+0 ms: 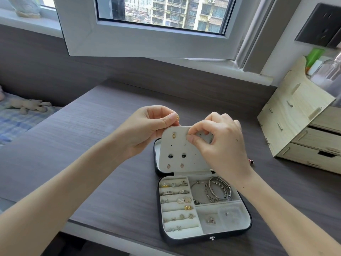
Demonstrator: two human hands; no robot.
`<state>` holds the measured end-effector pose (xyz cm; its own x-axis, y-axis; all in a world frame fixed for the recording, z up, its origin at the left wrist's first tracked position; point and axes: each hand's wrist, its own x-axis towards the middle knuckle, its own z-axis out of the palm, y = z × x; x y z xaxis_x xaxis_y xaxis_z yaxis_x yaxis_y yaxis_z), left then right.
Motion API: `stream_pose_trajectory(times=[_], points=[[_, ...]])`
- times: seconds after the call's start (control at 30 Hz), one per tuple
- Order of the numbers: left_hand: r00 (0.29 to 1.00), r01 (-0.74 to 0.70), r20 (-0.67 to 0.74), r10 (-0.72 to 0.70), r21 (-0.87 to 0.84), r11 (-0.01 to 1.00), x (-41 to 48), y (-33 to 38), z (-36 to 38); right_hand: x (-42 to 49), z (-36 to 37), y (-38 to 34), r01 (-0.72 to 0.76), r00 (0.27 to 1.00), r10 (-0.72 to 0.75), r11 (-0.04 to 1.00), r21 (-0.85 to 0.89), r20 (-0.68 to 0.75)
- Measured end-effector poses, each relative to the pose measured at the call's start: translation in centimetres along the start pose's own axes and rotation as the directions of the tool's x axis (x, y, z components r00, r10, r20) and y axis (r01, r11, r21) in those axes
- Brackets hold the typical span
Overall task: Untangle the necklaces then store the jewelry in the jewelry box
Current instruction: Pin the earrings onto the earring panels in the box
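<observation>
A dark jewelry box (247, 226) lies open on the desk, its grey tray holding rings, earrings and several silver bangles (214, 190). A white earring panel (180, 146) stands raised from the lid, with a gold stud (173, 135) and a few other studs pinned on it. My left hand (147, 128) pinches a small gold earring (177, 118) just above the panel's top edge. My right hand (219, 139) pinches at the panel's upper part, thumb and forefinger tips together; what they hold is too small to tell. No necklace is visible.
The box sits near the front edge of a dark wood-grain desk (92, 145). A pale wooden drawer organiser (304, 126) stands at the right. An open window sash (147, 34) hangs above the desk's back. A bed with a soft toy (27, 106) lies at left.
</observation>
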<state>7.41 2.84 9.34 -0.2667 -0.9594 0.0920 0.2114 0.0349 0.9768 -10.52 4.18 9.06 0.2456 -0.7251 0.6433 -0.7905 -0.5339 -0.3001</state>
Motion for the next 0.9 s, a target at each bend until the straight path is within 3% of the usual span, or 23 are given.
stream_pose_trajectory(times=[0.13,0.33,0.57,0.9], points=[[0.999,-0.012,0.047,0.012,-0.001,1.000,-0.1,0.0,-0.1,0.1,-0.3,0.0,0.020,0.998,-0.022,0.999,-0.035,-0.050],[0.979,0.009,0.204,-0.014,0.027,1.000,0.1,0.2,-1.1,-0.2,-1.2,1.3,0.176,0.982,-0.181,0.980,0.088,0.052],[0.934,0.004,0.346,-0.092,0.248,0.969,0.6,-1.2,-0.5,-3.3,-1.1,1.6,0.353,0.925,-0.347,0.936,0.006,-0.154],[0.855,-0.033,0.502,-0.130,0.303,0.953,0.4,-1.8,0.7,-5.1,-0.9,1.9,0.374,0.902,-0.365,0.927,-0.003,-0.233]])
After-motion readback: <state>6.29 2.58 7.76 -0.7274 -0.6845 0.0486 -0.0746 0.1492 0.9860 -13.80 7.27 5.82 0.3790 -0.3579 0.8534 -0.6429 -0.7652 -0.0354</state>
